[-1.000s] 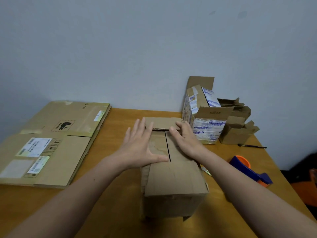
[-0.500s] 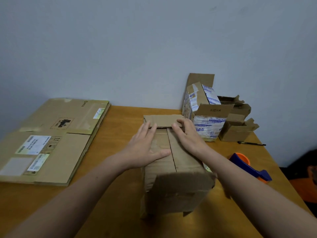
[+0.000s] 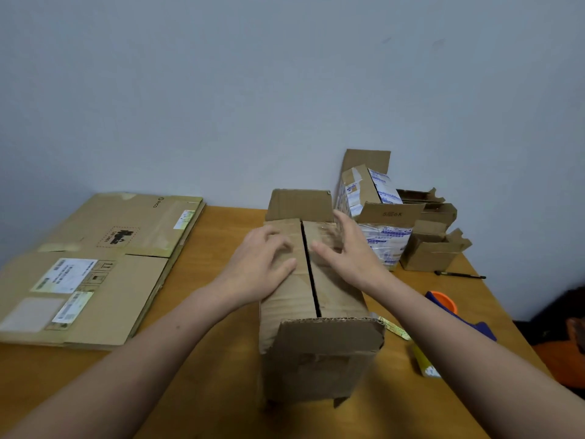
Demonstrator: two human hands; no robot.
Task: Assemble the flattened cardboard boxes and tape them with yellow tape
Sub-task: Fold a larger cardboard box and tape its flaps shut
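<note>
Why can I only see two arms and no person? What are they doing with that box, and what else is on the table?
The camera sits on the person's head and looks forward and down, so you see what that person sees: just their own arms. There is no machine, and only this one view. The left hand and the right hand lie on the two top flaps of a brown cardboard box standing on the wooden table. They press the flaps down; neither hand grips anything. A dark gap shows between the flaps, with no tape across it. On the left lies a stack of flattened cardboard boxes. At the back right stand open cardboard boxes. Near the right arm are a blue and orange tape dispenser and a thin black pen.
</note>
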